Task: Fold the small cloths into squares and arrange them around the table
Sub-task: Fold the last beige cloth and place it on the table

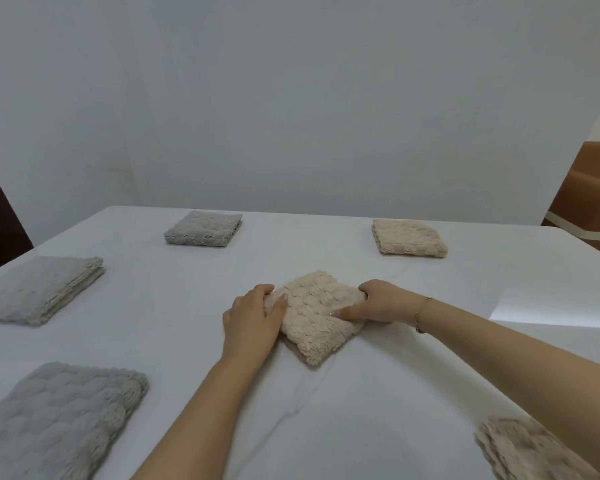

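A folded beige fluffy cloth lies as a diamond in the middle of the white table. My left hand grips its left corner, thumb on top and fingers curled round the edge. My right hand grips its right corner, thumb stretched across the top. Other folded squares lie around: a grey cloth far left, a beige cloth far right, a grey cloth at the left edge, a grey cloth near left, and a beige cloth near right, partly under my right forearm.
A white wall rises straight behind the table's far edge. Brown furniture stands beyond the table's right corner. The white table cover shows creases in front of the held cloth.
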Demonstrator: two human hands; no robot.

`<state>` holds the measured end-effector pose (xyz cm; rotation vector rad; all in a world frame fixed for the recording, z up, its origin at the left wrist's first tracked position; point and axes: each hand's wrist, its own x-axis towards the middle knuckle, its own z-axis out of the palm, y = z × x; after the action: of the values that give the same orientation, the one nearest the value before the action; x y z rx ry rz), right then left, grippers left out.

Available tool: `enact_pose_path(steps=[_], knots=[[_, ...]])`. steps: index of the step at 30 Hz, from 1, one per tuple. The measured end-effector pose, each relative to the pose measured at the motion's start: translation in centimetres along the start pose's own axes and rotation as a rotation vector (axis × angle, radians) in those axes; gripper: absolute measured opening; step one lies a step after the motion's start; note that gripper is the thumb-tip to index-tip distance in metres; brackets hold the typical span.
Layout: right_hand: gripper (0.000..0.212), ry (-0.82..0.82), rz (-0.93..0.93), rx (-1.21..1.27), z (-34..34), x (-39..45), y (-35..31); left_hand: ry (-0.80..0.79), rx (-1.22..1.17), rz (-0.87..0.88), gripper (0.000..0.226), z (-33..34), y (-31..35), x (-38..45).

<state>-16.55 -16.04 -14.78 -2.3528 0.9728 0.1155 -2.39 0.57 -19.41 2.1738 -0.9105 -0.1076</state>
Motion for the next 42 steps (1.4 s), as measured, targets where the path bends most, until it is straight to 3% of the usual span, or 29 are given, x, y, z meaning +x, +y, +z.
enact_pose_path(steps=[3,6,11,14,19,24,27,34,42], knots=[[0.045,-0.041,-0.021,0.252,-0.4,-0.7,-0.2,-0.099,-0.088,-0.076,0.043,-0.7,0.4,-0.1],[0.043,-0.04,-0.109,0.465,-1.4,-1.8,0.3,-0.221,-0.066,-0.094,0.062,-0.9,0.9,-0.2],[0.04,-0.092,-0.239,0.794,-3.7,-4.2,2.6,-0.385,-0.631,-0.174,0.047,-1.1,3.4,-1.6],[0.048,-0.065,-0.266,0.893,-5.2,-5.5,4.2,-0.521,-0.826,-0.157,0.044,-0.3,6.8,-2.3],[0.066,0.08,-0.268,1.069,-7.9,-7.6,8.6,-0.592,-0.895,-0.091,0.036,3.0,13.0,-2.4],[0.047,0.136,-0.19,1.063,-9.8,-10.2,15.3,-0.608,-0.962,-0.068,0.036,7.3,19.1,-2.0],[0.049,0.159,-0.129,1.042,-10.2,-11.7,19.6,-0.644,-1.021,-0.118,0.036,10.7,22.5,-1.7],[0.043,0.516,0.038,1.172,-12.3,-14.0,29.0,-0.757,-0.963,-0.259,0.046,20.6,28.9,-2.4],[0.024,0.854,0.21,1.169,-14.0,-15.7,37.9,-0.841,-0.881,-0.257,0.051,28.1,35.5,-4.6]])
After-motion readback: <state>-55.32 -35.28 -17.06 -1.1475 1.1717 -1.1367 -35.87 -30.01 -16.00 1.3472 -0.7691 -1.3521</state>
